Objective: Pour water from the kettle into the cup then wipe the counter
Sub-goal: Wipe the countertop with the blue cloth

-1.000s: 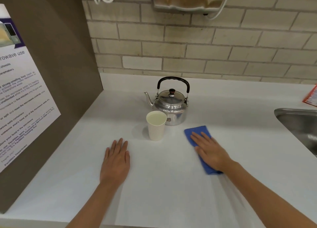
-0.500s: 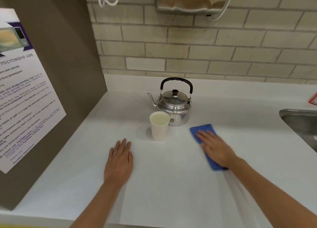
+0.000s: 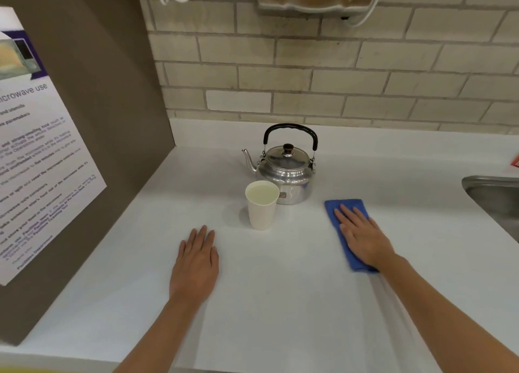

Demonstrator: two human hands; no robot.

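Observation:
A shiny metal kettle (image 3: 286, 173) with a black handle stands upright on the white counter (image 3: 280, 302), spout to the left. Just in front of it a white paper cup (image 3: 261, 208) holds water almost to the rim. To the right lies a folded blue cloth (image 3: 344, 205), and my right hand (image 3: 363, 236) presses flat on it, fingers together and pointing away from me. My left hand (image 3: 196, 263) rests palm down on the bare counter, left of and nearer than the cup, holding nothing.
A brown side panel with a microwave notice (image 3: 36, 147) closes off the left. A brick wall (image 3: 337, 72) runs along the back. A steel sink (image 3: 497, 201) cuts into the counter at the right edge, with a red packet corner (image 3: 516, 160) behind it.
My right hand has slid the blue cloth a little to the right across the counter, away from the cup. My left hand, the cup and the kettle have stayed put.

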